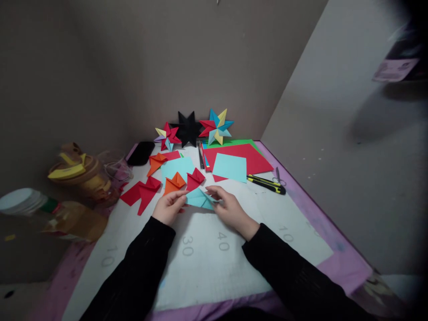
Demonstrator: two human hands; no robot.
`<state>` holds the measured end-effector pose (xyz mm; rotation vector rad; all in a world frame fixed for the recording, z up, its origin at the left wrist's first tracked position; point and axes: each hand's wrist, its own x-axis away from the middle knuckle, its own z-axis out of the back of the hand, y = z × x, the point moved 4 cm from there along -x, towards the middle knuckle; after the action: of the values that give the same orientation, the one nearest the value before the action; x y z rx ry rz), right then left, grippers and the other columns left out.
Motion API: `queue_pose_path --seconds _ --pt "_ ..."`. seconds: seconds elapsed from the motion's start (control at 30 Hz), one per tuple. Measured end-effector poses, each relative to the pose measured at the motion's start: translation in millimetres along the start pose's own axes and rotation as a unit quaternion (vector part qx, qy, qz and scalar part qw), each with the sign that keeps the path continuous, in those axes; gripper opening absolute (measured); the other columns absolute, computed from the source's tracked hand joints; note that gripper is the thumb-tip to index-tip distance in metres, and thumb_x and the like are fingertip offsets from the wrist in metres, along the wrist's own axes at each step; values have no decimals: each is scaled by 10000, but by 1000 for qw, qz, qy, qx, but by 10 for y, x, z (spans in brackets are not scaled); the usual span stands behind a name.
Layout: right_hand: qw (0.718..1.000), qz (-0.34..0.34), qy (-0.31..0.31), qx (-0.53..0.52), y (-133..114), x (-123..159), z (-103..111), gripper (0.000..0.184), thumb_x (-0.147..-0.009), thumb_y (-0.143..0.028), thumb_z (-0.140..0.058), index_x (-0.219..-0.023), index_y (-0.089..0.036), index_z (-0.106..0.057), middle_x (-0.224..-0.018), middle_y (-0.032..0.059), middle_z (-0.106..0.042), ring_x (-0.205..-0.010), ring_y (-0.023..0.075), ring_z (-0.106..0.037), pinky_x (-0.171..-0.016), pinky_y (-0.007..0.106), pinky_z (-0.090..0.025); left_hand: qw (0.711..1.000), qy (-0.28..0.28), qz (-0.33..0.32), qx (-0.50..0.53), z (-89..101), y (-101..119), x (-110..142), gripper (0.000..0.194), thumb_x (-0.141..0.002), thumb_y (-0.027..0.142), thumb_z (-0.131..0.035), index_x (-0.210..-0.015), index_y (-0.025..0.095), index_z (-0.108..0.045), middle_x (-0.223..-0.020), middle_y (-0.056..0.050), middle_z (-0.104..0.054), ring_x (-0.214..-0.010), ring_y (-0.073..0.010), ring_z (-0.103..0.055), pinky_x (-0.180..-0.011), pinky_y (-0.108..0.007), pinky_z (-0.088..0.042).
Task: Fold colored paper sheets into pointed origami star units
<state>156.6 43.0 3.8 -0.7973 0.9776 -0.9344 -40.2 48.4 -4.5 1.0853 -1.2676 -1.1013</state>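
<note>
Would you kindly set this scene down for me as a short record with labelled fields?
Left hand: pinching the left end of the light blue folded paper
Right hand: holding the paper's right end
Folded pieces: red pieces and orange pieces, beyond and left of the hands
Flat sheets: light blue square overlapping red paper
Stars: black star between two multicoloured stars, near the back wall
Tool: black-and-yellow tool, right of the sheets
Surface: pale mat printed with numbers
</note>
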Motion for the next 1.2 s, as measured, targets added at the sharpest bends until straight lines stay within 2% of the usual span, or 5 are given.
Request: queue_pose_path --seconds 0.23,0.43,0.73,1.1,1.2 --pt "955 -150 52 -250 206 -43 51 203 -696 -279 -649 -867 -177 -609 -779 15 -657 -693 167 -600 -618 273 -461 999 -41 0 -23 29 -35 -40 463 -617 449 -729 -960 142 -683 -693 -45 -687 -621 -144 -626 -492 -198 -443" --pt "955 -162 22 -249 198 -20 38 219 -678 -258 -692 -871 -164 -647 -835 40 -674 -754 188 -610 -652 286 -471 996 -86 -8 -33 -29 -78 -30 451 -598 358 -750 -982 128 -693 -685 -39 -679 -544 -120 -580 -496 -216 -453" --pt "949 -173 52 -258 231 8 0 197 -658 -293 -727 -783 -156 -662 -744 20 -668 -682 177 -596 -602 270 -454 991 -36 -105 -73 -85 -20 39 406 -656 337 -690 -1011 142 -709 -824 -59 -703 -589 -117 -563 -548 -221 -436" --pt "943 -185 -37 -273 136 39 -59 332 -643 -312 -736 -928 -152 -679 -879 57 -694 -748 185 -627 -679 303 -486 962 64 -116 -237 -53 140 113 255 -742 394 -553 -628 176 -621 -460 43 -528 -458 -113 -469 -496 -212 -354" --pt "945 -214 -15 -247 236 29 -25 252 -643 -328 -728 -792 -133 -670 -728 38 -670 -622 157 -593 -577 272 -456 947 96 -125 -280 2 190 115 267 -748 395 -536 -581 191 -576 -453 44 -515 -485 -125 -472 -516 -216 -348"
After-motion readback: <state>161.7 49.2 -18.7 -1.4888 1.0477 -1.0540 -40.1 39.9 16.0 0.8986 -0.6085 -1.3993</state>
